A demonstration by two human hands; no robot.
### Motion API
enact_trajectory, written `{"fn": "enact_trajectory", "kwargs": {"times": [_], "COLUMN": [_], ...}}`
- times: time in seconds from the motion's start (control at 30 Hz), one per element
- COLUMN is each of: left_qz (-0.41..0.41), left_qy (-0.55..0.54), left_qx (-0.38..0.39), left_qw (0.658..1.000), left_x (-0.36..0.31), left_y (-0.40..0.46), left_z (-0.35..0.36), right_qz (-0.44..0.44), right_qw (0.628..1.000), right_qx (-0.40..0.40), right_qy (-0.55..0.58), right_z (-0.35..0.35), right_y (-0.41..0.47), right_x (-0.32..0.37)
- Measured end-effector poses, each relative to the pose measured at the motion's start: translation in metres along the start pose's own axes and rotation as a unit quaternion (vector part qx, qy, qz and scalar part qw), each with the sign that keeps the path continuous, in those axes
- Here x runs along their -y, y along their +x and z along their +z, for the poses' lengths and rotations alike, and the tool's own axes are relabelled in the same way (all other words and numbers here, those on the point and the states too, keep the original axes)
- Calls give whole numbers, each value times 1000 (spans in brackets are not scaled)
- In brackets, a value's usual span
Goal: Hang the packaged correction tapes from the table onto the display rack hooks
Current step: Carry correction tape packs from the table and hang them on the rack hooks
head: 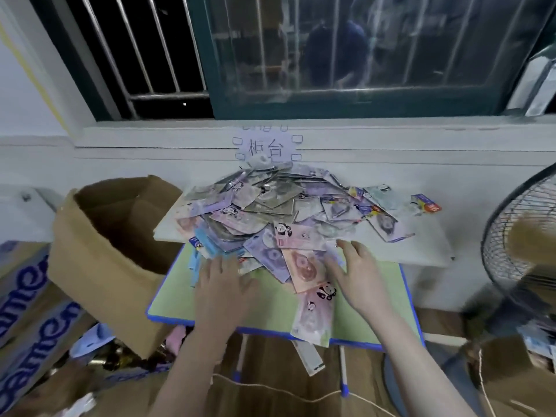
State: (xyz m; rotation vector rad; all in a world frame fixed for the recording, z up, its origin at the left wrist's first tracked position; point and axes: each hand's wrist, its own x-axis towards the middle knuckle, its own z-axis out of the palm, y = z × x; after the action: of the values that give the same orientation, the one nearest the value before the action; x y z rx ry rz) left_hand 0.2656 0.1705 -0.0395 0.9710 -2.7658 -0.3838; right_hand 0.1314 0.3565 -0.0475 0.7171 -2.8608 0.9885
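A big heap of packaged correction tapes [270,206] in pink, purple, blue and clear wrappers covers a white board and spills onto a small green table [270,311] with a blue rim. My left hand [222,290] lies flat, fingers spread, at the heap's near left edge. My right hand [355,275] reaches in from the right, fingers extended and touching the packs at the near right edge. One pink pack with panda prints [316,314] hangs over the table's front edge. No display rack or hooks are in view.
An open cardboard box [114,245] stands left of the table, with printed cartons [27,302] beside it. A floor fan [523,236] stands at the right. Behind the heap is a wall with a paper sign [266,147] under a barred window. A cord [270,389] runs across the floor.
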Motion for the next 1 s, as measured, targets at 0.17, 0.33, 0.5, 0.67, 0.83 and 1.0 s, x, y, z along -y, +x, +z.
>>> {"fn": "enact_trajectory", "kwargs": {"times": [0.17,0.33,0.5,0.67,0.83,1.0], "left_qz": [13,46,33,50,63,89], "left_qy": [-9,-26,-38,-7,43,16], "left_qx": [5,-8,34,89,133,100], "left_qw": [1000,999,998,995,988,991], "left_x": [22,50,78,102,103,113], "left_y": [91,190,275,326,331,343], "left_z": [4,13,21,57,85,79], "right_qz": [0,29,51,81,120,171], "right_qw": [1000,999,997,990,977,983], "right_qx": [0,-3,8,48,87,52], "right_qy": [-13,-28,-62,-106,-156,-35], "right_z": [28,69,112,142,160,164], "right_y": [74,146,208,247,270,287], "right_x": [17,41,65,74,70,63]}}
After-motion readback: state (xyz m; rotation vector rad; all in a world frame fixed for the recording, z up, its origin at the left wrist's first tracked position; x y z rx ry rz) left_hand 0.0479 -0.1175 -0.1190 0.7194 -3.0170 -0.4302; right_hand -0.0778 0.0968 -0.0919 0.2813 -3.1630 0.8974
